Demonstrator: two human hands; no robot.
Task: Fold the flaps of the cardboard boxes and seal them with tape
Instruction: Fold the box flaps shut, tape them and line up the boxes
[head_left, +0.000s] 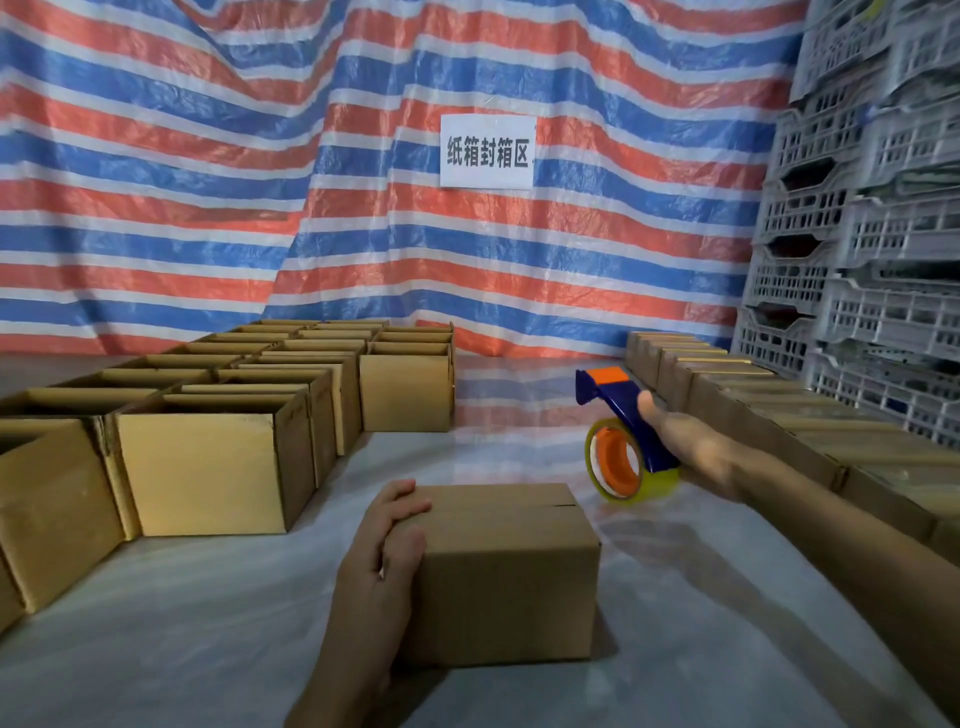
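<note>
Centrally, on the pale floor sheet (208, 623): cardboard box (504, 571), top flaps folded down, no tape discernible over the seam (545, 503). Flat against its left side wall: left hand (384, 540), fingers nearly straight and close together, tips reaching just over the top edge, bracing rather than gripping. Just beyond the box's far right corner, raised off the sheet: right hand (691, 452), curled round the handle of the blue-and-orange tape dispenser (631, 415), clear roll (618, 462) turned toward the box, cutter end pointing away and leftward. Seam apparently running left to right across the view, right end nearest the dispenser. Hence, by judgement, a short travel leftward and toward the body for the right hand, then a pull along that axis. Left: open boxes (208, 467). Right: row of sealed boxes (779, 415).
</note>
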